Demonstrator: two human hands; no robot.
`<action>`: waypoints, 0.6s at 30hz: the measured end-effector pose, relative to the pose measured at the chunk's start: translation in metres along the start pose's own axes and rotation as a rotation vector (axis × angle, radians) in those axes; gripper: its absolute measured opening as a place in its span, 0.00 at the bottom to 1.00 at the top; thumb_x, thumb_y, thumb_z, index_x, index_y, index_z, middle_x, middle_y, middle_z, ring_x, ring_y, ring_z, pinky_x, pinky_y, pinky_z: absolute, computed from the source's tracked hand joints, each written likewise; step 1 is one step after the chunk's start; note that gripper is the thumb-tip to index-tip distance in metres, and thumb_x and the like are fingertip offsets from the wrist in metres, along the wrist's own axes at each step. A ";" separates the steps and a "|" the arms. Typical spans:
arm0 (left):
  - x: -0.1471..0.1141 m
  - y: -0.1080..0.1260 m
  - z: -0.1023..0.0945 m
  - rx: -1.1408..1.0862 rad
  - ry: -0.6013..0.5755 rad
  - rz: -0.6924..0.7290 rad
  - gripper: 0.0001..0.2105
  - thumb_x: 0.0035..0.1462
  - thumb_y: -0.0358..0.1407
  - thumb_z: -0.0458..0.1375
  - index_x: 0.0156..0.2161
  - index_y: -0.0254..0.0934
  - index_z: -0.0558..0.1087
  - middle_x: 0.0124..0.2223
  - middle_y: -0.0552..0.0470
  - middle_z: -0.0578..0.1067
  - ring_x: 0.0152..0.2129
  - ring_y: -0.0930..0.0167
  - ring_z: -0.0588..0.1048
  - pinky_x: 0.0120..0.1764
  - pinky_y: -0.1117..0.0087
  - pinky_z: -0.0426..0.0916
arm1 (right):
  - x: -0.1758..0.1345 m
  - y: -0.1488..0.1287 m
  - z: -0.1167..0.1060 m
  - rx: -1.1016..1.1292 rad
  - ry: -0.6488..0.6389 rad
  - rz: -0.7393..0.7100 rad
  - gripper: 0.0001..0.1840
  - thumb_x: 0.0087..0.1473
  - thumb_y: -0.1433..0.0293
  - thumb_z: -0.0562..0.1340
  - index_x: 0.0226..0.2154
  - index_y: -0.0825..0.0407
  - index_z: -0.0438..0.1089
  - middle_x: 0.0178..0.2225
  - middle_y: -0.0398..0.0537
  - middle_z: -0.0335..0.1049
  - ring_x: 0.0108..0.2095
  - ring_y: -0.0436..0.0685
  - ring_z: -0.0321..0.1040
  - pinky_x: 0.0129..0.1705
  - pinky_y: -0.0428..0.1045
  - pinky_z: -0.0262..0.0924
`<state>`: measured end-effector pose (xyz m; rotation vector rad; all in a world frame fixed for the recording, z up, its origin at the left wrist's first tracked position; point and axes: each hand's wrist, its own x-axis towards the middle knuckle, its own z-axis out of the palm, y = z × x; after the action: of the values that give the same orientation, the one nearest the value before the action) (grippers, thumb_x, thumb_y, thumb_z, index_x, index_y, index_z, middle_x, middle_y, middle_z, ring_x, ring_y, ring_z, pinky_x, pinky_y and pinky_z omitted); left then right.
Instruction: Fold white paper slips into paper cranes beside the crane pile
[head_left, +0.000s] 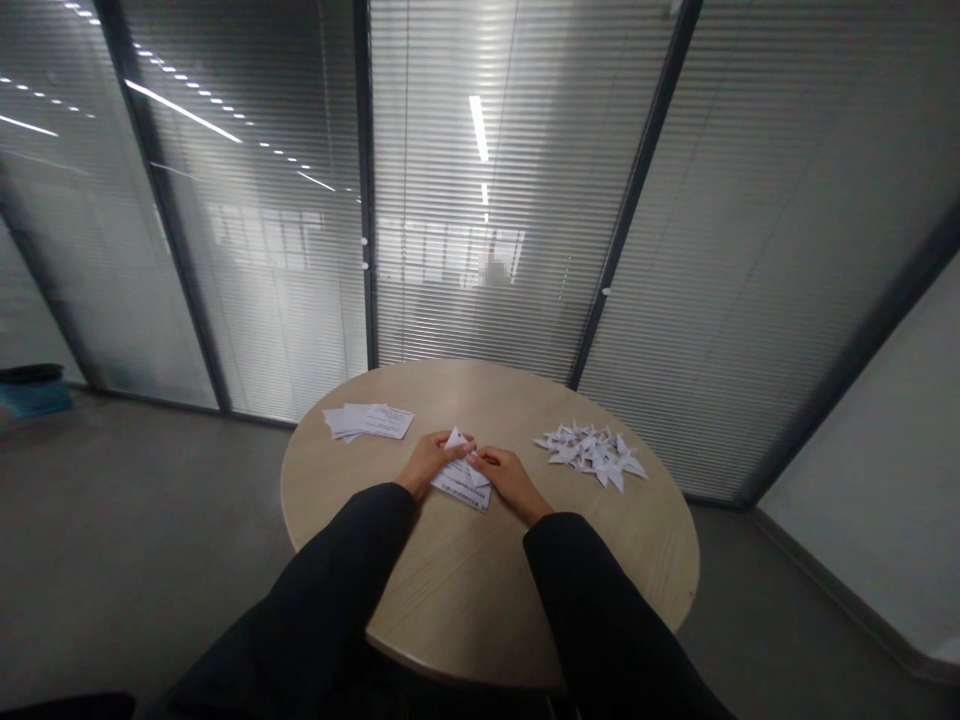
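Plainly, the partly folded sheet (463,487) lay between the two hands near the middle of the round table (465,590), its pointed tip toward the far edge and its printed flap toward the near edge. The left hand (435,460) held its left side, fingers curled in narrowly and thumb over the paper; the right hand (511,477) gripped the right side of the folded part, thumb and fingertips close together, just beside the left thumb. Whether the sheet rested on the wood could not be told. Dark print ran in lines across its lower flap, too small and blurred to read. Toward the left edge, well apart from the sheet, lay a loose stack of cards (373,420), fanned unevenly, with faint printed lines on the top one, likewise unreadable. Toward the right edge, beyond the right hand, spread a pile of pointed white paper shapes (592,453), heaped over one another.
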<state>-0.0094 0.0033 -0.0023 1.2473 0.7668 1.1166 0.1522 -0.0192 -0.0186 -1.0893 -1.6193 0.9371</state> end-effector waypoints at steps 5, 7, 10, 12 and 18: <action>-0.002 0.004 0.002 -0.055 0.029 -0.007 0.24 0.34 0.43 0.71 0.37 0.29 0.77 0.28 0.47 0.77 0.19 0.73 0.72 0.23 0.73 0.62 | 0.000 0.001 -0.001 -0.013 -0.007 0.011 0.19 0.46 0.53 0.63 0.26 0.54 0.70 0.23 0.42 0.69 0.24 0.51 0.64 0.26 0.45 0.54; -0.002 0.005 0.003 -0.060 0.033 -0.006 0.23 0.35 0.44 0.70 0.35 0.28 0.77 0.27 0.46 0.77 0.18 0.73 0.71 0.22 0.73 0.61 | 0.000 0.000 -0.001 -0.019 0.001 0.012 0.19 0.45 0.54 0.63 0.25 0.54 0.70 0.22 0.42 0.69 0.23 0.51 0.63 0.25 0.45 0.54; -0.002 0.004 0.003 -0.060 0.026 0.000 0.22 0.36 0.44 0.70 0.34 0.28 0.77 0.26 0.46 0.77 0.18 0.73 0.71 0.22 0.73 0.61 | 0.001 -0.001 -0.002 -0.021 0.012 0.013 0.19 0.44 0.54 0.64 0.25 0.54 0.70 0.23 0.42 0.69 0.24 0.51 0.64 0.26 0.45 0.55; -0.001 0.004 0.002 -0.060 0.023 0.000 0.22 0.36 0.44 0.70 0.34 0.28 0.77 0.26 0.46 0.77 0.18 0.73 0.71 0.23 0.73 0.61 | 0.000 -0.001 -0.002 -0.011 0.005 0.018 0.19 0.44 0.54 0.64 0.25 0.54 0.71 0.23 0.43 0.70 0.24 0.51 0.64 0.26 0.45 0.56; 0.000 0.002 0.003 -0.071 0.009 -0.004 0.23 0.34 0.43 0.70 0.36 0.29 0.77 0.31 0.44 0.78 0.21 0.71 0.73 0.25 0.73 0.63 | 0.000 -0.001 -0.001 0.006 0.010 0.007 0.19 0.44 0.54 0.64 0.28 0.55 0.71 0.24 0.43 0.71 0.24 0.51 0.65 0.27 0.45 0.56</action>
<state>-0.0077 0.0021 0.0004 1.1813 0.7303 1.1377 0.1526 -0.0194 -0.0178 -1.0943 -1.6044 0.9387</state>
